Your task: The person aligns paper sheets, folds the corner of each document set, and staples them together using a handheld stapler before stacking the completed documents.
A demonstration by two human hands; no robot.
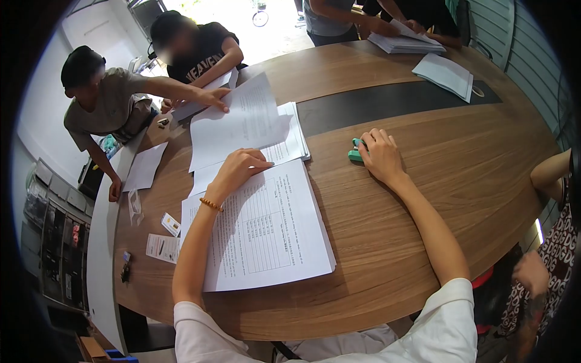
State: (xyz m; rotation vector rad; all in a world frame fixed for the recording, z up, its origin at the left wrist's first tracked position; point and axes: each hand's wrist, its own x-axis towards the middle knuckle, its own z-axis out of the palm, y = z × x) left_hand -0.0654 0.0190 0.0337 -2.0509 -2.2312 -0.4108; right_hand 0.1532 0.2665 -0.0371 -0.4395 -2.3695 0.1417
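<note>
A thick stack of printed sheets [260,242] lies on the table in front of me. My left hand [240,166] bends over the stack's far edge, its fingers closed together at the paper there. To the right, my right hand [381,155] closes over a green stapler [355,156] on the table; my palm and fingers partly hide it. Past the left hand is a second pile of papers [295,130]. A printed sheet [233,124] is raised over that pile, with a co-worker's hand [213,98] at its far edge.
Several people stand around the wooden table [411,242]. More papers [445,75] lie at the far right beside a roll of tape [478,91]. At left are a loose sheet [145,166], a small card [171,224], a printed slip [162,248] and keys [125,273].
</note>
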